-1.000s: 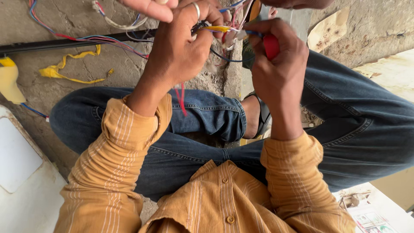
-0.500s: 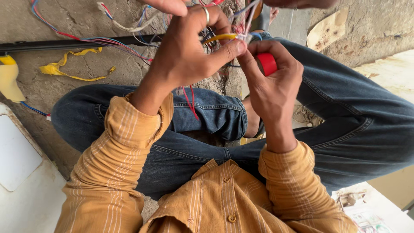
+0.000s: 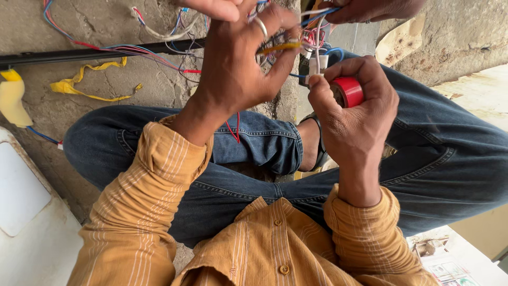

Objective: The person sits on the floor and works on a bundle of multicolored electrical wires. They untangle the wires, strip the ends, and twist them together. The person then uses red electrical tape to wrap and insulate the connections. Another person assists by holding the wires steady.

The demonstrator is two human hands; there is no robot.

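We note first the concrete floor (image 3: pixel 106 114), cracked and stained, on which the person sits cross-legged in blue jeans (image 3: pixel 444 159) and a striped mustard shirt (image 3: pixel 275 249); a white panel (image 3: pixel 32 212) lies at the lower left, and a black conduit (image 3: pixel 79 54) runs across the floor above the knee. A strip of yellow tape (image 3: pixel 87 79) lies loose beside it. The left hand (image 3: pixel 238 74) is raised with its fingers (image 3: pixel 280 58) pressed together on a yellow wire (image 3: pixel 280 47) within a tangle of red, blue and white wires (image 3: pixel 312 37). The right hand (image 3: pixel 354 116) is closed round a roll of red insulating tape (image 3: pixel 349 91), held just beside that wire bundle, thumb against the roll's edge. Another person's hands (image 3: pixel 370 8) reach in at the top edge, touching the same wires; we cannot tell what they grip. In our judgement the wrap is done well if the yellow wire is kept taut and apart from its neighbours, the tape drawn tight and overlapped across the bare joint, and no loose strand left outside it. Light is daylight; the work area is cluttered with offcuts, and a further wall or slab (image 3: pixel 450 42) of rough concrete rises at the upper right.
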